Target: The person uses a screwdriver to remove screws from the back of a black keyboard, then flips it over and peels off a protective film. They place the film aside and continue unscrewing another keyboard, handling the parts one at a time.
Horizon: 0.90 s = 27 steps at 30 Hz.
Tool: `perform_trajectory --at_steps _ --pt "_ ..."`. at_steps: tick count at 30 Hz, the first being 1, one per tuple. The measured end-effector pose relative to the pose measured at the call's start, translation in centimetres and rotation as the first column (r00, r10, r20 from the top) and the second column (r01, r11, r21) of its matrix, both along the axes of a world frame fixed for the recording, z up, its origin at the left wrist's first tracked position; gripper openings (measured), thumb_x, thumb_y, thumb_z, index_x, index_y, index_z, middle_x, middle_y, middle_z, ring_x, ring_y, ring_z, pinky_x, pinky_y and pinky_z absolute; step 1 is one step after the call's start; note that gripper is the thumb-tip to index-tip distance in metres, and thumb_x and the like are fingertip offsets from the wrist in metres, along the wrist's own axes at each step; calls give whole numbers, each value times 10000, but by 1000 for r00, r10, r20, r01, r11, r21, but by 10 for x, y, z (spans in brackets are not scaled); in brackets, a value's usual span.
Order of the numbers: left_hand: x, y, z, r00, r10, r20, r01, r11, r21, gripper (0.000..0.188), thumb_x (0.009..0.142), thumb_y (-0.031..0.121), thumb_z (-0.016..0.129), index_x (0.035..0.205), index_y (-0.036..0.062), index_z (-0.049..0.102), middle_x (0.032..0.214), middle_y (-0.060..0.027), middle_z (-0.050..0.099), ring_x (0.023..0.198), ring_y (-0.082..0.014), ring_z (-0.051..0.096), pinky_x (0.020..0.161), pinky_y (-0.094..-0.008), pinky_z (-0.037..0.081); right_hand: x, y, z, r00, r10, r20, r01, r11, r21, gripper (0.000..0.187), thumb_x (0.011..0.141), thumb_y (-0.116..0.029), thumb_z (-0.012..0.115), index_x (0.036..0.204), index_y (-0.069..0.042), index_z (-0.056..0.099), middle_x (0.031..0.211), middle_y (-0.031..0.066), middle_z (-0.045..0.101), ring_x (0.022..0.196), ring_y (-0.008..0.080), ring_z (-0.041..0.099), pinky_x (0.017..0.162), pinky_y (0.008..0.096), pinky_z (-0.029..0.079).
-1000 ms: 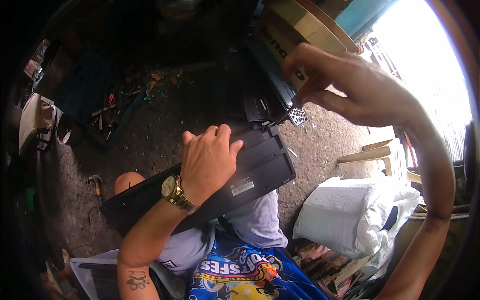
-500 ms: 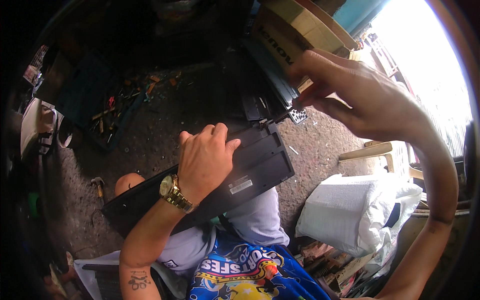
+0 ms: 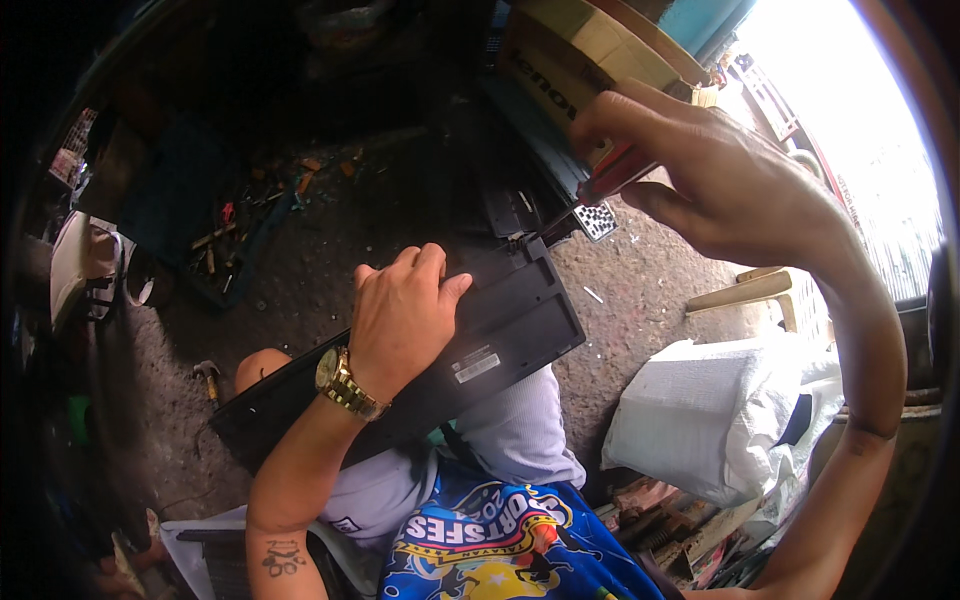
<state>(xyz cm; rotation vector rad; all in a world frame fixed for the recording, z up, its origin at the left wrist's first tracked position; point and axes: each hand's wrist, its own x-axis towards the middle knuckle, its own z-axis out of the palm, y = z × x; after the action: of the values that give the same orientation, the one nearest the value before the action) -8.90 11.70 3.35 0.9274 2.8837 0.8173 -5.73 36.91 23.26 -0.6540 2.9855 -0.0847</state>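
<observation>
A long black keyboard (image 3: 525, 325) lies across my lap, its underside facing up with a pale label on it. My left hand (image 3: 402, 308) is closed over its far edge and steadies it. A screwdriver (image 3: 615, 172) with a red handle is gripped in my right hand (image 3: 740, 185), raised to the right. The shaft slants down toward the keyboard's far right corner. Whether the tip touches there cannot be made out in the shadow.
Beyond the keyboard stand dark flat panels (image 3: 545, 135) and a cardboard box (image 3: 590, 50). A toolbox (image 3: 215, 255) with loose tools sits on the far-left floor, and a hammer (image 3: 208, 380) nearer. A white sack (image 3: 690, 415) and scrap pieces (image 3: 690, 535) are at my right.
The screwdriver in my right hand has come into plain sight, its shaft now pointing at the keyboard's corner. My left hand keeps its hold. The whole view has shifted slightly.
</observation>
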Motion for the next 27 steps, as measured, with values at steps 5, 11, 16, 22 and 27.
perform_trajectory --at_steps 5,11,16,22,27 --pt "0 0 -1 1000 7 -11 -6 1000 2 262 1012 321 694 957 72 637 921 -86 699 829 -328 677 793 -468 448 1 5 0 974 -173 144 179 983 -34 303 1060 -203 647 1274 -8 559 1218 174 719 1040 279 780 927 412 596" --pt "5 -1 -11 995 -3 -95 3 1000 1 274 996 334 691 996 61 670 968 -119 722 902 -325 722 819 -493 502 4 10 -24 953 -288 94 302 924 -234 288 1027 -93 630 1289 8 564 1175 198 710 998 295 789 899 395 594" --pt "7 2 -12 998 11 -56 -8 999 52 281 992 324 684 1053 51 656 976 -145 711 884 -339 717 847 -534 482 10 25 -40 992 -14 -122 -26 948 -318 381 1031 -62 609 1397 4 524 1210 212 664 936 277 791 876 407 600" --pt "14 11 -14 997 37 -64 -37 999 13 278 991 328 685 1032 55 658 890 -122 687 799 -315 693 939 -574 405 -1 49 -41 984 140 -114 -162 962 -218 472 1047 -106 629 1478 6 473 1108 194 639 884 256 766 781 361 595" --pt "14 22 -27 980 117 -158 -103 990 96 242 947 254 703 1000 19 687 800 -128 696 778 -303 708 1012 -593 387 -8 55 -51 969 -243 46 245 919 -309 512 1041 -223 655 1470 -6 479 1143 209 666 911 254 737 816 354 608"
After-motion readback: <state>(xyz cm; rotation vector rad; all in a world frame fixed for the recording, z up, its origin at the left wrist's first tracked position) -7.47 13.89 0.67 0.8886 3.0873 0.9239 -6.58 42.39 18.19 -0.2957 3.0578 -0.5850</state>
